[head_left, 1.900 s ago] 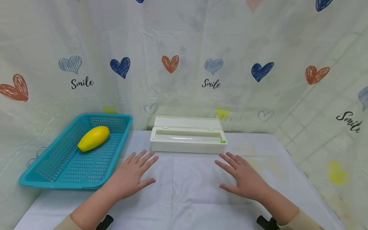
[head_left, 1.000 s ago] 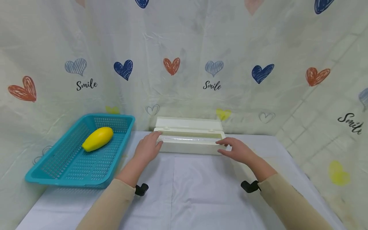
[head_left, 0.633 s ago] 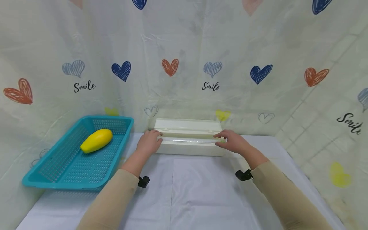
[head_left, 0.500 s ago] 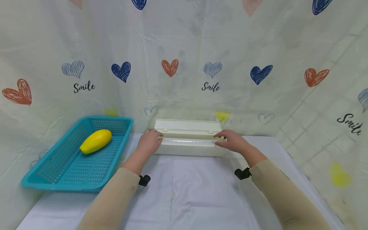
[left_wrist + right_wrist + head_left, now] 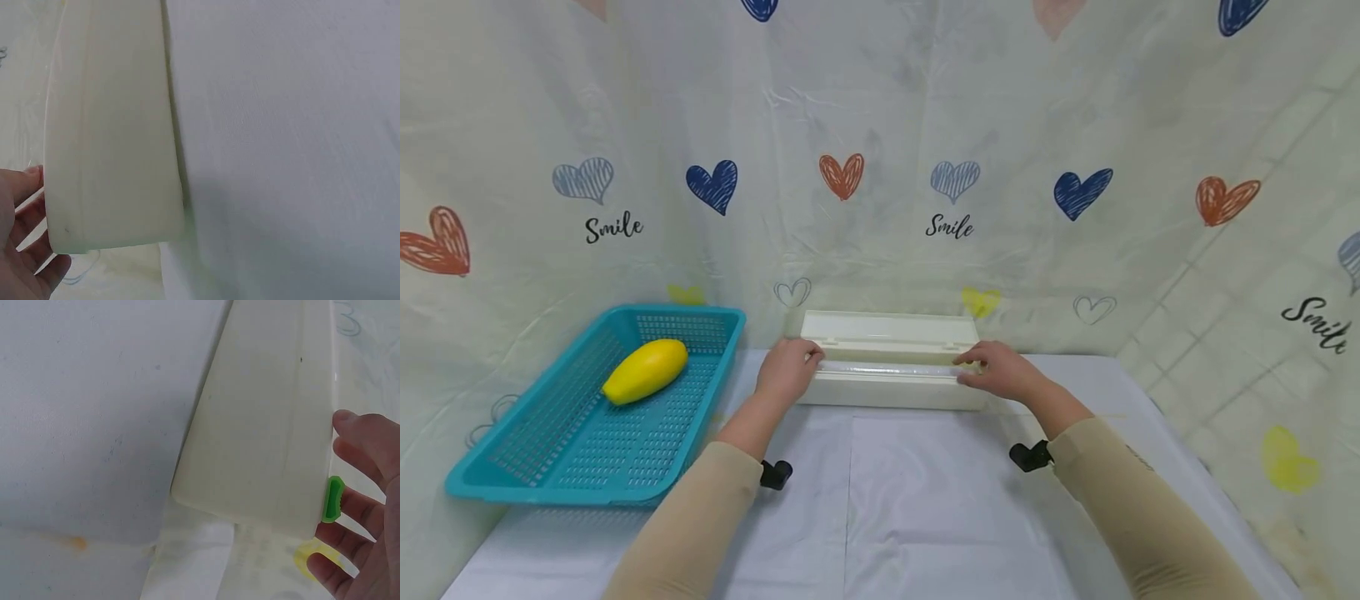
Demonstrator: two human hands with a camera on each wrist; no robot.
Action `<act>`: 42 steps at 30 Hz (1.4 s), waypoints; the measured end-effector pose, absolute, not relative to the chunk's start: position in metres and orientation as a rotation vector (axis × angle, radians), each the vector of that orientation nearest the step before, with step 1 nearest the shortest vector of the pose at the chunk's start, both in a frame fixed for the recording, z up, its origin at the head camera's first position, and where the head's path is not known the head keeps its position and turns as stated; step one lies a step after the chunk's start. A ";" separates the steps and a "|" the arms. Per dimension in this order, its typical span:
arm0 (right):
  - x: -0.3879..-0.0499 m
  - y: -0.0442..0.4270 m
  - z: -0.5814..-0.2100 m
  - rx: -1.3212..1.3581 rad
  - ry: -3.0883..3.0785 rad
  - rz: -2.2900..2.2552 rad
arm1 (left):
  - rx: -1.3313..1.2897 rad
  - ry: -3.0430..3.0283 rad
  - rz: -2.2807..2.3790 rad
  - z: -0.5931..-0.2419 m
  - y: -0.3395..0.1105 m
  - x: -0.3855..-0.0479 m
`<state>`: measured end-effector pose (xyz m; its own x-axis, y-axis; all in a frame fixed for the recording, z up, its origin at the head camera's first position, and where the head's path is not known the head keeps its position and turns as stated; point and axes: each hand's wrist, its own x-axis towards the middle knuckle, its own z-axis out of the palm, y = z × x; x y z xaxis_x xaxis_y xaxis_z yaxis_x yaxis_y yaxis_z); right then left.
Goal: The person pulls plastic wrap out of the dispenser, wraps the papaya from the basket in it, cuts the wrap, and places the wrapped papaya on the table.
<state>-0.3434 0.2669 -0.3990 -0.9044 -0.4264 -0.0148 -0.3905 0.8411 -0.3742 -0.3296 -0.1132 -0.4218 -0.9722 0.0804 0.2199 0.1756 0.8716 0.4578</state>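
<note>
A long white box (image 5: 887,393) stands at the table's back edge with its lid (image 5: 887,327) raised. A clear film roll (image 5: 891,369) lies inside. At the box's left end, my left hand (image 5: 785,369) has its thumb and forefinger drawn together at the film's edge; the film between them is hard to make out. My right hand (image 5: 1003,372) is at the right end, its fingers curved and a gap between fingertips and thumb. In the right wrist view its fingers (image 5: 359,509) lie beside a green piece (image 5: 333,500) on the box's rim.
To the left stands a blue perforated basket (image 5: 700,417) holding a yellow oblong fruit (image 5: 646,372). White cloth (image 5: 880,500) covers the table. Behind the box hangs a curtain (image 5: 895,100) printed with hearts. Black wrist devices (image 5: 777,475) sit by both sleeves.
Both hands have moved forward from above the cloth to the ends of the box. Over the last half second, my left thumb and forefinger have drawn closer together; the right hand has barely moved.
</note>
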 end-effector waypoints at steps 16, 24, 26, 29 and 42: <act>-0.355 0.260 -0.399 -0.641 2.925 -0.383 | -0.149 -2.756 -0.916 -0.421 -0.113 -0.331; -0.361 0.255 -0.396 -0.661 2.862 -0.379 | -0.150 -2.734 -0.991 -0.421 -0.113 -0.333; -0.363 0.255 -0.396 -0.640 2.853 -0.395 | -0.139 -2.734 -1.011 -0.420 -0.114 -0.333; -0.366 0.255 -0.399 -0.609 2.857 -0.402 | -0.129 -2.735 -1.028 -0.419 -0.114 -0.333; -0.365 0.253 -0.402 -0.736 2.932 -0.380 | -0.092 -2.754 -1.049 -0.413 -0.113 -0.334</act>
